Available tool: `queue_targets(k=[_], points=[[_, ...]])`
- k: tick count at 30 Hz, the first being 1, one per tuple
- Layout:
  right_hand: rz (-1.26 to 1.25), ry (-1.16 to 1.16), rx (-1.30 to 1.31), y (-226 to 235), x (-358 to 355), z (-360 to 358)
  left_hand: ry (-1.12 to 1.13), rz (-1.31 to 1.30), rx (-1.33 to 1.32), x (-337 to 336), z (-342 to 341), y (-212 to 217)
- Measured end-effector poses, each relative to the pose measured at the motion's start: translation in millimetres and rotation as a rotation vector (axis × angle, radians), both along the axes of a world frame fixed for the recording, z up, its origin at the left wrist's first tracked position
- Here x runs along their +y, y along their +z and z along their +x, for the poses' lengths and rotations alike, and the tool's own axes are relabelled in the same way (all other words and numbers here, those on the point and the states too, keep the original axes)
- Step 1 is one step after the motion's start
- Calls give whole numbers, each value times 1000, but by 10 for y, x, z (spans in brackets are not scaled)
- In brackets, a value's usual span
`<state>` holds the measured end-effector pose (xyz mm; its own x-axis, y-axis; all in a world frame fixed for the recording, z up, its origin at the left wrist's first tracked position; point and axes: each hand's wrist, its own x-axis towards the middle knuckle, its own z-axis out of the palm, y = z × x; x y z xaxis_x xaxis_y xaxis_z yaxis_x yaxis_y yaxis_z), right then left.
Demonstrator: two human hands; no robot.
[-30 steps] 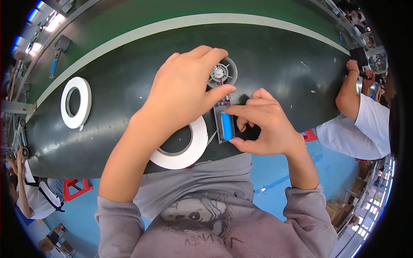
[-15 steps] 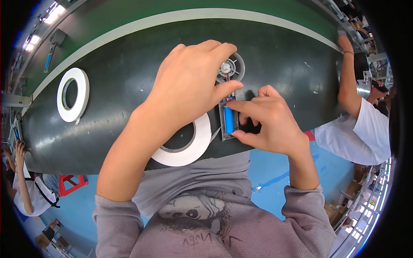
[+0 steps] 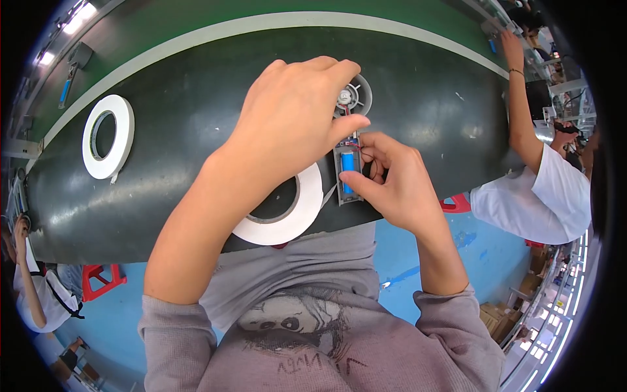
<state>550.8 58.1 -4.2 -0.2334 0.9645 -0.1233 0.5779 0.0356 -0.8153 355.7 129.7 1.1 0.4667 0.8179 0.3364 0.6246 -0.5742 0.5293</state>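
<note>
Left hand (image 3: 294,124) lies flat, fingers together, pressing down on the small grey fan assembly (image 3: 356,98) on the dark belt (image 3: 163,150). Right hand (image 3: 392,186) pinches the grey battery holder (image 3: 347,171) by its sides. I judge a steady grip, wires kept clear, serves best. The holder contains one blue cell (image 3: 348,171). A white tape roll (image 3: 281,209) lies just beside it.

Surface (image 3: 196,111): dark matt belt, rubbery, faintly scuffed. Tape roll (image 3: 297,219) at near edge: white, smooth, paper-like. Second tape roll (image 3: 108,145) toward left end: same finish. Battery (image 3: 348,171): glossy blue wrap. Holder (image 3: 347,196): grey plastic. Fan wheel (image 3: 358,97): pale moulded plastic.
</note>
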Motion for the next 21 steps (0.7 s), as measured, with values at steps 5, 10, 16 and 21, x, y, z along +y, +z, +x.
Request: queue_targets(k=[5, 10, 16, 21], points=[[-161, 34, -21, 103, 130, -29, 45, 88, 24, -85, -129, 55], [-351, 28, 599, 11, 360, 154, 181, 99, -145, -624, -605, 231], [-97, 25, 392, -179, 1891, -31, -2, 25, 96, -1334, -697, 62], [28, -224, 496, -176, 2556, -407, 13, 58, 222, -1446, -663, -205]])
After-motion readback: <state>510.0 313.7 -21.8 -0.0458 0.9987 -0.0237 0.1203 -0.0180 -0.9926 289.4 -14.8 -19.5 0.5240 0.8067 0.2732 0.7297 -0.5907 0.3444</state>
